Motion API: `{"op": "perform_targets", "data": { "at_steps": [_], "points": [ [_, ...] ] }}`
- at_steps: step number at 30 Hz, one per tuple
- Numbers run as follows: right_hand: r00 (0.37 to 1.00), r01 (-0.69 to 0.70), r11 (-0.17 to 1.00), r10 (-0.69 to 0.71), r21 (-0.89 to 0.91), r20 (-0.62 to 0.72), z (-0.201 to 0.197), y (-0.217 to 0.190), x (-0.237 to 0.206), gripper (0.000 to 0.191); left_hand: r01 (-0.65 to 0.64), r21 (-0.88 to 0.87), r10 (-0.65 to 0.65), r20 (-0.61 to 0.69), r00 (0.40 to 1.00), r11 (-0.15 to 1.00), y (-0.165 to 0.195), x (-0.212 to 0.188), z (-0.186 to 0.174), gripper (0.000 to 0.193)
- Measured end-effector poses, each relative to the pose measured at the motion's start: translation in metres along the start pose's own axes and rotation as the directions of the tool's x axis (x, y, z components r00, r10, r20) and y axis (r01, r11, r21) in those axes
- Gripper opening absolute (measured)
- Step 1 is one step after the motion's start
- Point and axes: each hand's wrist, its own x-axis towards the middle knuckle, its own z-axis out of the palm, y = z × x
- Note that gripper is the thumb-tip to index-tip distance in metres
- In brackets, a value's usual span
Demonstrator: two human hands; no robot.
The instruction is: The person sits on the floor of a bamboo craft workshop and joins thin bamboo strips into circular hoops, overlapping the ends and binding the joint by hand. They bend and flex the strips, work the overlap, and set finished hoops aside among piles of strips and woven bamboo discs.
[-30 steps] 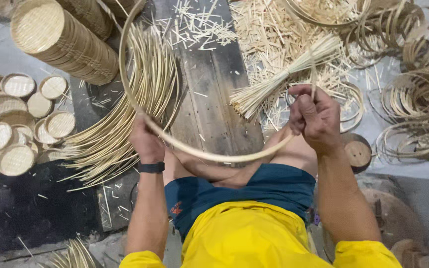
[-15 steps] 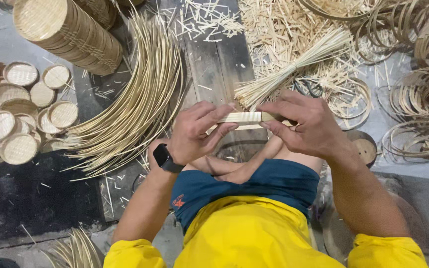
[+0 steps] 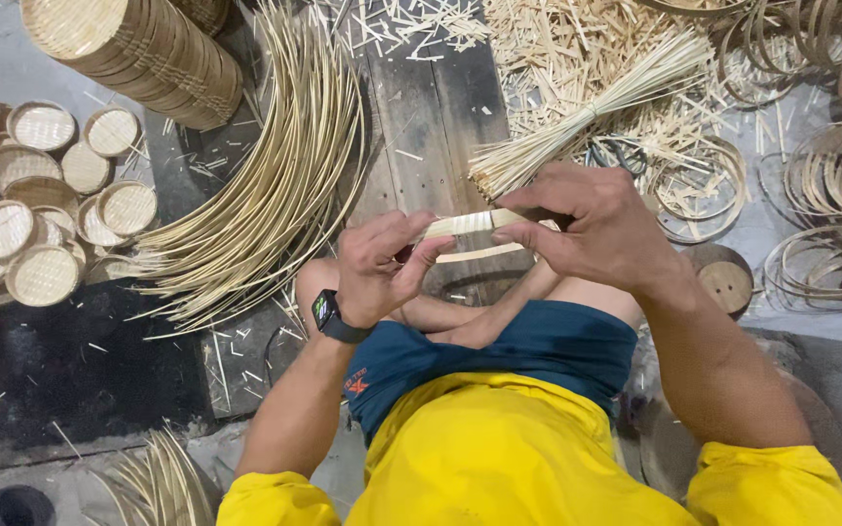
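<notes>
My left hand (image 3: 384,271) and my right hand (image 3: 592,226) both grip a flat pale bamboo strip (image 3: 468,224), coiled into a small ring and held between them above my crossed legs. The fingers of each hand pinch the strip from opposite sides. A black watch (image 3: 328,317) sits on my left wrist. Just beyond my right hand lies a tied bundle of thin bamboo sticks (image 3: 587,112).
A fan of long curved bamboo strips (image 3: 275,185) lies to the left on a wooden board (image 3: 426,117). Small woven round lids (image 3: 41,234) and a stacked column of them (image 3: 138,54) sit far left. Coiled bamboo rings (image 3: 830,185) and scattered offcuts lie right.
A second ago my hands were apart, bending a long strip into a wide arc. They have come together and the strip is now coiled small between them.
</notes>
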Motion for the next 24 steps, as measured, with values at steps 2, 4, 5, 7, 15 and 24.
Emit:
{"op": "perform_targets", "data": {
  "at_steps": [2, 4, 5, 7, 15, 24],
  "points": [
    [0.998, -0.068, 0.997, 0.068, 0.029, 0.0, 0.002, 0.002, 0.002, 0.03, 0.018, 0.02, -0.017, -0.013, 1.0, 1.0, -0.002, -0.003, 0.001, 0.023],
    [0.996, -0.009, 0.997, 0.001, -0.082, -0.09, 0.002, 0.009, 0.0, 0.036, 0.064, -0.042, -0.066, -0.051, 0.997, 0.997, -0.008, -0.004, -0.003, 0.019],
    [0.98, 0.074, 0.974, -0.11, -0.214, -0.164, 0.001, 0.016, -0.001, 0.041, 0.098, -0.116, -0.107, -0.077, 0.991, 0.988, -0.011, -0.006, -0.008, 0.015],
    [0.939, 0.04, 0.912, -0.174, -0.409, -0.298, -0.004, 0.034, -0.012, 0.051, 0.079, -0.158, -0.104, -0.163, 0.981, 0.984, -0.024, -0.008, -0.024, 0.014],
    [0.718, -0.617, 0.786, 0.581, 0.034, -0.383, 0.008, 0.1, -0.107, 0.022, 0.371, -0.739, -0.701, -0.189, 0.688, 0.563, -0.07, -0.008, -0.069, 0.039],
    [0.298, -0.742, 0.597, 0.702, 0.306, -0.646, -0.026, 0.126, -0.205, 0.023, 0.61, -0.528, -0.698, 0.044, 0.714, 0.591, -0.099, 0.007, 0.002, 0.047]
  ]
}}
